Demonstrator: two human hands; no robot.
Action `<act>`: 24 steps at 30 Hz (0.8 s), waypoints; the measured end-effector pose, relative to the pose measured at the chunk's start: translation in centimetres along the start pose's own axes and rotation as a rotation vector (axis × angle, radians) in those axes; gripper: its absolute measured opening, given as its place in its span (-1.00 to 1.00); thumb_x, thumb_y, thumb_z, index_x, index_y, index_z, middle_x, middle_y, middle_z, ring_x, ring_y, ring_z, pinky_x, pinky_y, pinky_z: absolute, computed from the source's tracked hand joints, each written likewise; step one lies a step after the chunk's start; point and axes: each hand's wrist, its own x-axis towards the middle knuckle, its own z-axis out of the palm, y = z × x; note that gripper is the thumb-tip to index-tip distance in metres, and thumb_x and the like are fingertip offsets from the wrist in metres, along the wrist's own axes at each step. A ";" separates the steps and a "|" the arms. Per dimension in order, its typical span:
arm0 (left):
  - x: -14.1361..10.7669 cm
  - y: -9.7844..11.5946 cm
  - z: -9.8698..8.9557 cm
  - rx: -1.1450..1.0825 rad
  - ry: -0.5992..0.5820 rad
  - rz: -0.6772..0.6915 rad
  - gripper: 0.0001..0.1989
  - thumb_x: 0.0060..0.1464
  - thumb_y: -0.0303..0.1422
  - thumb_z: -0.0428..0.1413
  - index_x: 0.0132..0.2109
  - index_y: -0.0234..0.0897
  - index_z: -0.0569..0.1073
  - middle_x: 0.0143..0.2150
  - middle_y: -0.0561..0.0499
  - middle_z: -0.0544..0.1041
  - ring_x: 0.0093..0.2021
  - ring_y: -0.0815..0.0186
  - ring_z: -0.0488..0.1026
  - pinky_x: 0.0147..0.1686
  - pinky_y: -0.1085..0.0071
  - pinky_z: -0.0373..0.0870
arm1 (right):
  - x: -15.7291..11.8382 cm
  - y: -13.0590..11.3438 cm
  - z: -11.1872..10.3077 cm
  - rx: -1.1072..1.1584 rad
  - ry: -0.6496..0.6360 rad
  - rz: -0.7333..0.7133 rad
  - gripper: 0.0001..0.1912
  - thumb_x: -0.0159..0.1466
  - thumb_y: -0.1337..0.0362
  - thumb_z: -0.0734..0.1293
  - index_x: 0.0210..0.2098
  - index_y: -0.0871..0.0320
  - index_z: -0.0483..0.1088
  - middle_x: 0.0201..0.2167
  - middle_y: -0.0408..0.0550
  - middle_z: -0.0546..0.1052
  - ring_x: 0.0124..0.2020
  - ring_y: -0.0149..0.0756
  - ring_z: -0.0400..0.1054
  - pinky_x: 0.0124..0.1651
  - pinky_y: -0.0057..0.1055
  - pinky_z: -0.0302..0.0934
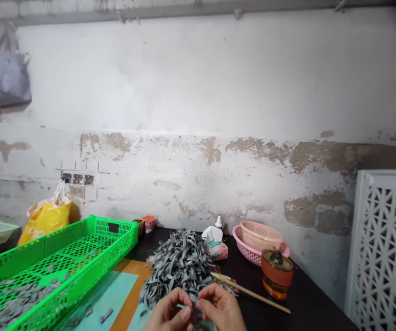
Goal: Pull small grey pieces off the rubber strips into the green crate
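Note:
Low in the middle of the view, my left hand (170, 311) and my right hand (221, 309) face each other with thumbs and fingertips pinched. Whatever sits between the fingers is too small and hidden to name. Right behind them rises a heap of grey flat strips (182, 259), some of them looped. A few short grey pieces (106, 316) lie on the light blue sheet (120, 285) to the left. More such grey pieces (18, 301) are spread in the near part of the green plastic crate (80, 286).
Right of the heap lie a brush with a wooden handle (263, 300) and a jar of amber liquid (277, 273). Behind stand pink baskets (241, 243), a tissue pack (218, 250) and a white bottle (219, 223). A yellow bag (48, 219) hangs at left; a white lattice panel (387, 257) stands right.

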 end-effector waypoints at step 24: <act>-0.1 -0.4 0.8 -0.433 0.215 -0.160 -0.72 -0.34 -0.35 0.43 -0.45 -0.37 0.54 -0.52 -0.01 0.58 -0.46 0.40 0.50 -0.39 0.55 0.38 | -1.8 -2.0 0.3 0.324 0.032 0.261 -0.60 -0.18 0.17 0.59 -0.44 0.23 0.45 -0.64 -0.19 0.42 -0.60 -0.49 0.22 -0.50 -0.53 0.10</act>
